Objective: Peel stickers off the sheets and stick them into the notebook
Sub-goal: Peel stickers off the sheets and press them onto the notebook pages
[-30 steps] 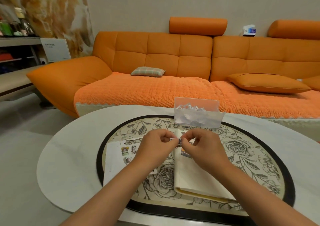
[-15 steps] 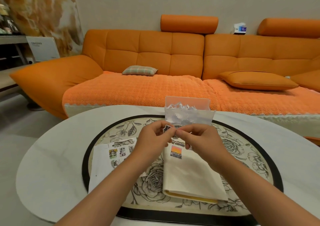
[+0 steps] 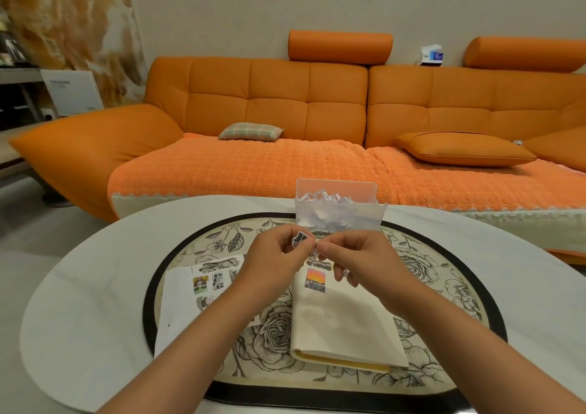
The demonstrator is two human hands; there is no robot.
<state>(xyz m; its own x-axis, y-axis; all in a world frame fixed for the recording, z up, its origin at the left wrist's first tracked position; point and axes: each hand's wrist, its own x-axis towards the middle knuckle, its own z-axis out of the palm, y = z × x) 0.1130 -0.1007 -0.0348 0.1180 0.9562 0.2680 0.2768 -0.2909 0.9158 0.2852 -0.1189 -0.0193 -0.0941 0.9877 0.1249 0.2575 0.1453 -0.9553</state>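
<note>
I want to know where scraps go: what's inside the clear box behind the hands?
The clear box holds a heap of white paper scraps. Anything beneath them, and the box floor, is hidden.

Both hands hung together above the middle of the round surface [image 3: 79, 302], the left hand [image 3: 279, 255] and right hand [image 3: 358, 258] touching at the fingertips. Just behind them stood a clear box [image 3: 339, 214] of paper scraps, blocking the way forward. Below lay the notebook [image 3: 342, 325], with a sticker sheet [image 3: 190, 299] to its left under the left forearm. The white rim to the far left and right lay bare, open for a hand to pass.
</note>
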